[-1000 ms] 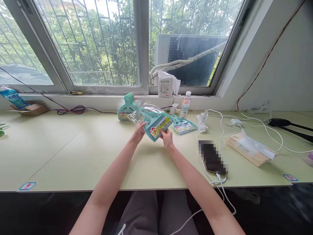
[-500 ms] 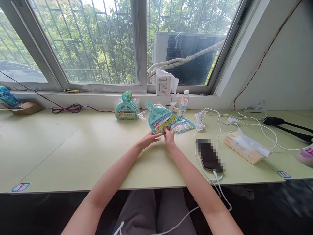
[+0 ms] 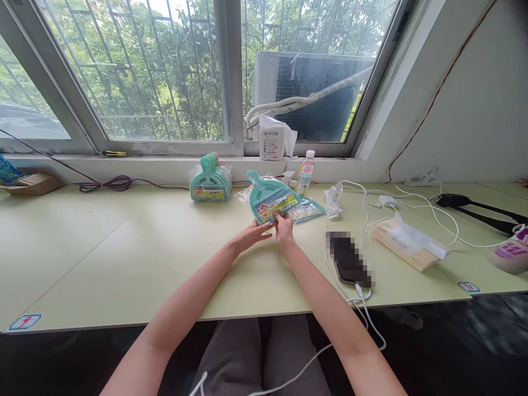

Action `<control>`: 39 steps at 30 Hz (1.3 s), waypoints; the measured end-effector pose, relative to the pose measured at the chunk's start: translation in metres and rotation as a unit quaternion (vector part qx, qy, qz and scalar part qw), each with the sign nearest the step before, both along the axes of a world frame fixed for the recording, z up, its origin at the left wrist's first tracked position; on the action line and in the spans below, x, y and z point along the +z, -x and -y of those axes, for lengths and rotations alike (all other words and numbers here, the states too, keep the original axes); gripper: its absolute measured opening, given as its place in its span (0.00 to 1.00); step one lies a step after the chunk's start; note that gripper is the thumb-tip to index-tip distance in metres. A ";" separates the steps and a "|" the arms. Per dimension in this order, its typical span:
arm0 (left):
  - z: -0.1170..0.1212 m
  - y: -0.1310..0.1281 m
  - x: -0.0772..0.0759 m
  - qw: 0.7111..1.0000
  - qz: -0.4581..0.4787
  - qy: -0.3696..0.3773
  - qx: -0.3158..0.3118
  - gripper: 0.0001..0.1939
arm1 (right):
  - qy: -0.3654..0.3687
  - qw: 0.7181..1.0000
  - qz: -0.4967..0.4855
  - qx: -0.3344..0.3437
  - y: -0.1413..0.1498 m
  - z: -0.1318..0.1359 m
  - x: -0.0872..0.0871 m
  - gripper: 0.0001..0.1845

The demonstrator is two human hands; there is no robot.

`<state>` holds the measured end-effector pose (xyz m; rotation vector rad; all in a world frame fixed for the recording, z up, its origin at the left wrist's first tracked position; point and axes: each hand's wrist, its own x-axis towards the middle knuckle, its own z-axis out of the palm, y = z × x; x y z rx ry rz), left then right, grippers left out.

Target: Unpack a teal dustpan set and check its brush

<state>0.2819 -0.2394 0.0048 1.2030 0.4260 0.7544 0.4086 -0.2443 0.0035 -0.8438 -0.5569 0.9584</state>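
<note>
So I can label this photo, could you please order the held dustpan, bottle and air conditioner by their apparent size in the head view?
1. Air conditioner
2. Held dustpan
3. Bottle

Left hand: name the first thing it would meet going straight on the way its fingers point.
The right hand, gripping a packaged dustpan-and-brush set, looks first in line just beyond the left hand, though depth is hard to judge.
</note>
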 end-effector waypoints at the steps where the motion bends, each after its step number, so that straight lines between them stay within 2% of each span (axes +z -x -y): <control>1: -0.001 0.001 0.002 1.000 0.018 -0.004 0.015 0.29 | -0.003 1.000 -0.004 0.006 0.000 0.000 0.001 0.17; 5: -0.011 0.009 0.010 0.987 0.064 -0.017 0.146 0.26 | -0.016 0.997 -0.009 0.080 0.006 0.000 0.002 0.14; 8: -0.018 0.016 0.012 0.980 0.045 -0.005 0.193 0.28 | 0.008 0.992 -0.010 0.123 0.008 -0.001 0.000 0.12; 10: -0.021 0.020 0.011 0.982 0.037 -0.003 0.185 0.28 | 0.040 0.992 -0.014 0.117 0.003 -0.004 0.001 0.10; 14: -0.025 0.028 0.009 0.991 0.009 -0.013 0.134 0.26 | 0.062 0.996 -0.032 0.053 -0.016 -0.008 0.003 0.07; 19: -0.024 0.031 0.009 0.995 -0.029 -0.028 0.088 0.29 | 0.086 0.996 -0.029 0.025 -0.026 -0.009 0.004 0.10; 24: -0.022 0.031 0.010 0.994 -0.047 -0.043 0.085 0.32 | 0.110 0.994 -0.028 0.011 -0.025 -0.007 -0.001 0.14; 29: -0.025 0.034 0.010 0.995 -0.046 -0.057 0.067 0.35 | 0.107 0.992 -0.046 0.042 -0.029 -0.009 -0.004 0.15; 33: -0.028 0.037 0.010 0.994 -0.045 -0.053 0.079 0.33 | 0.073 0.994 -0.041 0.069 -0.029 -0.008 -0.002 0.14; 39: -0.034 0.045 0.013 0.991 -0.012 -0.050 0.127 0.30 | -0.031 0.981 0.014 0.189 -0.021 -0.005 0.003 0.18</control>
